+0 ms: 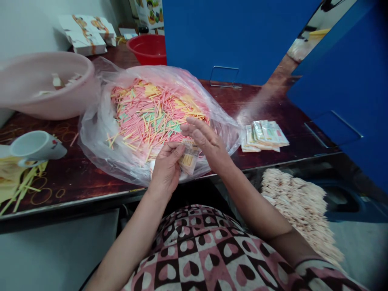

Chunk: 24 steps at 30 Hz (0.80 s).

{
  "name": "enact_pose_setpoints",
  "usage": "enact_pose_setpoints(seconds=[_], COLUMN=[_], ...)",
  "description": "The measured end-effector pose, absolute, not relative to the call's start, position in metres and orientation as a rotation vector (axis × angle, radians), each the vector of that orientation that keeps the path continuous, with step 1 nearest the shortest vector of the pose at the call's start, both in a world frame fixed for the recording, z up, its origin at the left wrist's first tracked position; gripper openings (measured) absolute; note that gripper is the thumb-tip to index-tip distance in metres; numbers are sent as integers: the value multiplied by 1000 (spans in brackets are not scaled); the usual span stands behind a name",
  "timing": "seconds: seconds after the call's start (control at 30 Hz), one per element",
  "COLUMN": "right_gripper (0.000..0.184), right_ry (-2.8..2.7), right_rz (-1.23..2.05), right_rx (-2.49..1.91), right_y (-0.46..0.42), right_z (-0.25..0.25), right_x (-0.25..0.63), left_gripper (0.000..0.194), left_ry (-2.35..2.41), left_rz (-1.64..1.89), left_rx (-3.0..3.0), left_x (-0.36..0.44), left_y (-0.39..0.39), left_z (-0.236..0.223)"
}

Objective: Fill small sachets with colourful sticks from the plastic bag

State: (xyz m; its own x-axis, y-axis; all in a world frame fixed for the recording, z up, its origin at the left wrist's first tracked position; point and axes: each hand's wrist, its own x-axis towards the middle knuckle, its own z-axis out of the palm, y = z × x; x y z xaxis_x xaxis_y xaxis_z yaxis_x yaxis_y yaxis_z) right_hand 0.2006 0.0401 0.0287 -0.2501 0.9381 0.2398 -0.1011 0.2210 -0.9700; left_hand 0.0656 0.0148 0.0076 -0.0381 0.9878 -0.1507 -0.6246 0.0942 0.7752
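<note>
My left hand (pixel 167 166) is closed, thumb on top, around a small flat printed packet (pixel 190 159) at the near edge of a clear plastic bag (pixel 100 151). Just right of the packet, my right hand (pixel 206 142) is raised with its fingers stretched out and nothing visible in it. Whether its fingertips touch anything is hard to tell. Beyond both hands, the bag lies spread around a heap of thin pink, yellow and green sticks (pixel 148 115). A small pile of similar packets (pixel 266 135) rests on the table to the right.
On the left stand a pale pink basin (pixel 51 105) and a white mug (pixel 38 145), with rubber bands near the mug. A red basin (pixel 148 48) and white boxes (pixel 87 34) are behind. Blue panels (pixel 224 36) border the table's back. Many stacked packets (pixel 294 206) lie below, right.
</note>
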Motion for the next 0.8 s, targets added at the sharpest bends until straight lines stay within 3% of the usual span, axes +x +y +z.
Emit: enact_pose_setpoints(seconds=[0.17, 0.37, 0.53, 0.7, 0.8], right_gripper=[57, 46, 48, 54, 52], right_ry=[-1566, -1424, -1301, -1256, -1344], right_rz=[1021, 1276, 1304, 1410, 1306], right_rx=[-949, -1060, -1048, -1036, -1040], right_y=[39, 39, 39, 35, 34], right_z=[18, 7, 12, 10, 5], right_x=[207, 208, 205, 197, 199], left_gripper=[43, 38, 49, 42, 45], left_ry=[858, 927, 988, 1082, 1090], left_rz=[1529, 1610, 1397, 1427, 1419], left_rx=[592, 706, 842, 861, 919], left_x=[64, 61, 57, 62, 65], left_y=[18, 19, 14, 12, 12], left_z=[12, 8, 7, 13, 14])
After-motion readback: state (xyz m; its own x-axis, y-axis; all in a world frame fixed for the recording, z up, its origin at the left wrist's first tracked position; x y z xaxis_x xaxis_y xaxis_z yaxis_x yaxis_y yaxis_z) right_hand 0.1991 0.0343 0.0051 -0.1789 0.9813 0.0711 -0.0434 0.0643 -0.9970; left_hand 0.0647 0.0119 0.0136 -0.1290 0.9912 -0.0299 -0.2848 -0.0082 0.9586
